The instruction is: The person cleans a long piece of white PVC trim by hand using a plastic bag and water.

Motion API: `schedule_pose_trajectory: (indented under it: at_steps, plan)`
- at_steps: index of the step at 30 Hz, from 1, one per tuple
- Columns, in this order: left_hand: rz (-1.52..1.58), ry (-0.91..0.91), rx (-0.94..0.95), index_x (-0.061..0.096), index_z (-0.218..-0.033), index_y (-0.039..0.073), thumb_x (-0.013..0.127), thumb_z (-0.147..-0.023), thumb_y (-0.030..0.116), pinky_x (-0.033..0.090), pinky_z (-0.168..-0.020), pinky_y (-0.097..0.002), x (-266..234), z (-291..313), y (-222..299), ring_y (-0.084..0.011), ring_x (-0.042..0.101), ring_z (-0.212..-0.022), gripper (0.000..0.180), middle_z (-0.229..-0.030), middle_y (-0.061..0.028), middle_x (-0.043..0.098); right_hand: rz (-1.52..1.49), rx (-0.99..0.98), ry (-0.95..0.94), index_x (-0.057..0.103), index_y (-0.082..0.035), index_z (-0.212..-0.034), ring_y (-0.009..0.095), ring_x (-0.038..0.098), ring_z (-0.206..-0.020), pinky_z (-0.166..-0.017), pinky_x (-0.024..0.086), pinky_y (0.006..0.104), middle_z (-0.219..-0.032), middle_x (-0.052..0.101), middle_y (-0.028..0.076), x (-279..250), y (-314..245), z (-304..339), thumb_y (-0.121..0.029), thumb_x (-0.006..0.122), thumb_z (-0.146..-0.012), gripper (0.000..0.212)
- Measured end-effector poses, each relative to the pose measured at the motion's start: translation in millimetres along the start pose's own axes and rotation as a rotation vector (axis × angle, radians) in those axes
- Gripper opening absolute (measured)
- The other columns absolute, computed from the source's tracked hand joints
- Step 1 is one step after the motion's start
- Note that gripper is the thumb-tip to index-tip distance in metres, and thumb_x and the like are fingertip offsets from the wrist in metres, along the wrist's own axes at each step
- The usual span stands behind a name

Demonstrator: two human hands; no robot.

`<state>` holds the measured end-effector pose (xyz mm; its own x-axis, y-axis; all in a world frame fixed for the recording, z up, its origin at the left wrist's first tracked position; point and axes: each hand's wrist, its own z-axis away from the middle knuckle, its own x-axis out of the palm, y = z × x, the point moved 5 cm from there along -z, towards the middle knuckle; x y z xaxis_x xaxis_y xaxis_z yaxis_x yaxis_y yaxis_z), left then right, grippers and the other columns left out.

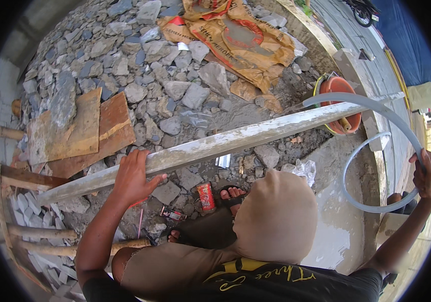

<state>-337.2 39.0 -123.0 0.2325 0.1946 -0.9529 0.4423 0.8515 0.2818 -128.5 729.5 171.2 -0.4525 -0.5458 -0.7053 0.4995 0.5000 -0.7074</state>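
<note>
A long, pale, cement-smeared straightedge bar [225, 141] runs on a slant from the lower left to the upper right. My left hand [134, 173] is closed over its near left part, fingers across the top and thumb to one side. At the far right my right hand [425, 173] grips a translucent plastic hose [399, 116], fingers wrapped round it. The hose bends in a big loop, and one end of it passes above the bar in front of an orange bucket [350, 118]. A tool handle shows in the bucket.
Broken stones [190, 93] cover the ground beyond the bar, with a torn brown cement sack [245, 45] on them. Wooden boards [69, 131] lie at left near bamboo poles [44, 231]. A red packet [206, 196] lies by my sandalled foot. A low concrete edge [369, 171] borders the right.
</note>
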Motion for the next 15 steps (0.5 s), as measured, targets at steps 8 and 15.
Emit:
schedule_pose_trajectory:
  at_steps: [8,15]
  plan:
    - [0.033,-0.056,-0.073,0.054,-0.125,-0.001,0.076,-0.079,0.056,0.04,-0.097,-0.0449,-3.4,12.6,-23.5,-0.0349,0.057,-0.112,0.076,-0.117,-0.018,0.059,-0.298,-0.374,-0.542,0.053,-0.003,-0.081,0.003,0.022,-0.03,-0.029,0.015,0.0222,-0.043,0.035,-0.003,69.6,-23.4,-22.4,-0.044,0.054,-0.101,0.045]
    - [-0.003,0.041,-0.068,0.057,-0.122,0.002,0.075,-0.077,0.059,0.04,-0.098,-0.0446,-6.4,40.5,-59.9,-0.033,0.058,-0.112,0.076,-0.116,-0.0165,0.061,-0.413,-0.58,-0.9,0.052,-0.001,-0.085,0.001,0.027,-0.031,-0.032,0.018,0.0207,-0.045,0.043,-0.003,181.1,-117.4,4.3,-0.044,0.062,-0.096,0.045]
